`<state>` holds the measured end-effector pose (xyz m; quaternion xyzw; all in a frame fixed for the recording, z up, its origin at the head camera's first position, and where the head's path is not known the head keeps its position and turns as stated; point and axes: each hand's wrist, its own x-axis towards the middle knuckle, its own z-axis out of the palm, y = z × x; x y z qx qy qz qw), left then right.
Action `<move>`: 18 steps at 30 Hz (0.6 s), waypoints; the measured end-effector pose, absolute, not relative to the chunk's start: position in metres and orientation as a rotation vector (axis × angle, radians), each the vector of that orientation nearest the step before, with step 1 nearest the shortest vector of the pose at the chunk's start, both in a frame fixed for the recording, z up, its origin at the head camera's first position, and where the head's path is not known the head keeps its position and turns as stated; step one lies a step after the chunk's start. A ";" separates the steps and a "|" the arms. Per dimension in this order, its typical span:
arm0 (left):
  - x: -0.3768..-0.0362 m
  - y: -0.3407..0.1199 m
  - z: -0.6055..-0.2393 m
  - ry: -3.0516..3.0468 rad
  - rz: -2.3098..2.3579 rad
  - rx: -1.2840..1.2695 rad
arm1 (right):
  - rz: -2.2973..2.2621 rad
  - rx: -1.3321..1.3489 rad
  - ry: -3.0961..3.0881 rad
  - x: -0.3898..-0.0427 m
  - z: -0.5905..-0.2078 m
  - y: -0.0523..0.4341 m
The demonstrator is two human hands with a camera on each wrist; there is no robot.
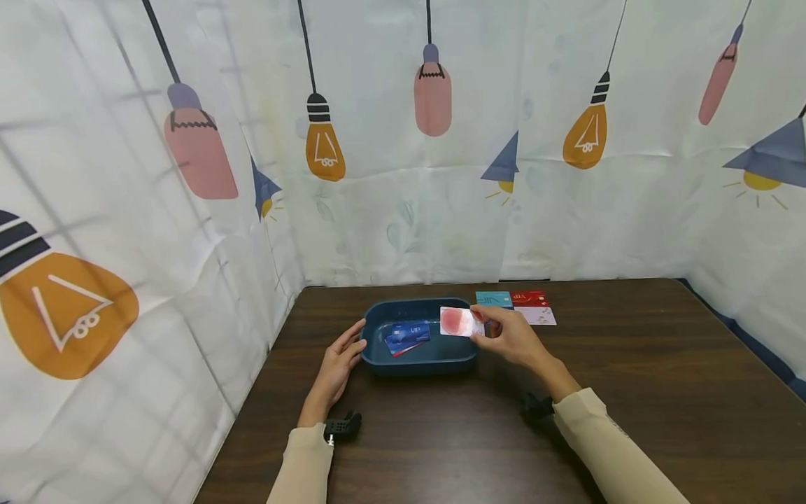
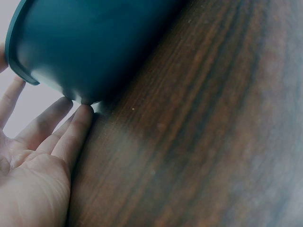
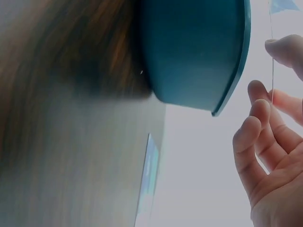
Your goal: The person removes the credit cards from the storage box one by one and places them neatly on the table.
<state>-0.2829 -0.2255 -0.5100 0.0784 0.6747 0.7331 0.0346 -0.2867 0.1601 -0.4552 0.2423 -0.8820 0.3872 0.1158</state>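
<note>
My right hand (image 1: 508, 337) pinches a white card with a red patch (image 1: 455, 321) by its right end, above the right side of a dark blue tray (image 1: 403, 368). In the right wrist view the card (image 3: 272, 71) shows edge-on between thumb and fingers. Several blue and red cards, the top one a blue VIP card (image 1: 411, 332), lie inside the tray. My left hand (image 1: 336, 369) touches the tray's left end with its fingers spread; in the left wrist view the fingertips (image 2: 85, 111) meet the outer wall of the tray (image 2: 94, 42).
Behind my right hand, a teal card (image 1: 493, 299), a red VIP card (image 1: 529, 299) and a white card (image 1: 535, 316) lie side by side on the brown wooden table (image 1: 630, 364). A white curtain (image 1: 390, 210) with lamp prints hangs along the table's back and sides.
</note>
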 end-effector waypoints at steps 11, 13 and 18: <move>-0.285 -0.227 -0.514 2.109 2.222 0.244 | 1.132 0.677 -2.608 -0.290 -0.459 0.182; -0.285 -0.227 -0.514 2.109 2.220 0.250 | 1.131 0.669 -2.619 -0.291 -0.458 0.186; -0.286 -0.227 -0.513 2.099 2.221 0.244 | 1.132 0.648 -2.627 -0.294 -0.456 0.195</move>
